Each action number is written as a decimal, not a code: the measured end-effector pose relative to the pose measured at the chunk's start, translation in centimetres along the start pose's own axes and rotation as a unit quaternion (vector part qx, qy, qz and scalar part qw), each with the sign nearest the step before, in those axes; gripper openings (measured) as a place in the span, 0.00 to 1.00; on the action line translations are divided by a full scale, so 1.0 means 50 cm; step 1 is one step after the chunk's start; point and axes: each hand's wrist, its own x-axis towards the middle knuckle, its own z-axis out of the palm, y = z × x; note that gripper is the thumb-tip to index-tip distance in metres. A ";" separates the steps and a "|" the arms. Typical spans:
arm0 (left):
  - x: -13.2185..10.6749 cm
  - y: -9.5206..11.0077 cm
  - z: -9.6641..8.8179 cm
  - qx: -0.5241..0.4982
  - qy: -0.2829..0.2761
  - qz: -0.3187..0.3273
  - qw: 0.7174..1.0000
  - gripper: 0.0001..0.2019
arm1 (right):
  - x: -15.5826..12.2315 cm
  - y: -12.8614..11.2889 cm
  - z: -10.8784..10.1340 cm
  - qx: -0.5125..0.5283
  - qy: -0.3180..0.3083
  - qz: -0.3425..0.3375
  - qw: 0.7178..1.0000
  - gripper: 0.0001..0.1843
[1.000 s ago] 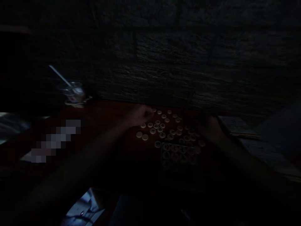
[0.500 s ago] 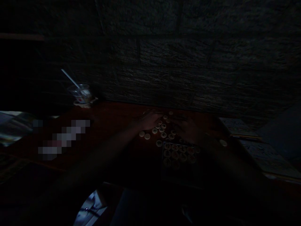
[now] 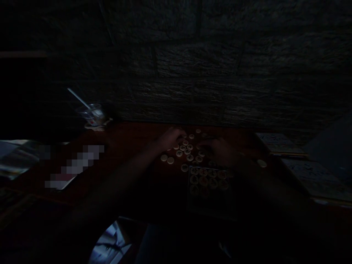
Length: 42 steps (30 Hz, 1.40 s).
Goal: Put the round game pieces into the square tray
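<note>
In dim light, round Chinese chess pieces (image 3: 187, 151) lie scattered on a dark reddish table. My left hand (image 3: 171, 138) is at the far left of the cluster, its fingers curled down on a piece at its fingertips. On the right side of the cluster, my right hand (image 3: 220, 148) reaches in from the right with fingers bent and close together. Pale pieces are at its fingertips; shadow hides whether one is in its grip. Nearer to me is a shallow square box (image 3: 189, 179), with several pieces set in rows at its far end.
A clear cup with a straw (image 3: 95, 114) stands at the far left by the stone wall (image 3: 176, 62). Two flat printed boards or boxes (image 3: 316, 179) lie at the right. One piece (image 3: 261, 163) sits apart near them. A partly blurred-out pale object (image 3: 77, 165) lies left.
My left hand's fingers have gone from stretched out over the pieces to curled down. My right hand's fingers have drawn in and bent. The view has shifted slightly.
</note>
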 end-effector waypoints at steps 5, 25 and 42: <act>-0.002 0.007 -0.001 -0.005 -0.012 -0.016 1.000 0.10 | -0.002 0.019 0.010 0.031 -0.008 0.020 0.999 0.14; -0.004 0.009 0.004 -0.002 0.015 -0.020 1.000 0.14 | -0.004 0.008 0.034 -0.101 -0.014 0.024 0.994 0.15; 0.001 -0.017 0.015 0.005 0.073 -0.006 0.997 0.25 | -0.012 0.051 -0.013 -0.061 0.045 0.129 0.989 0.20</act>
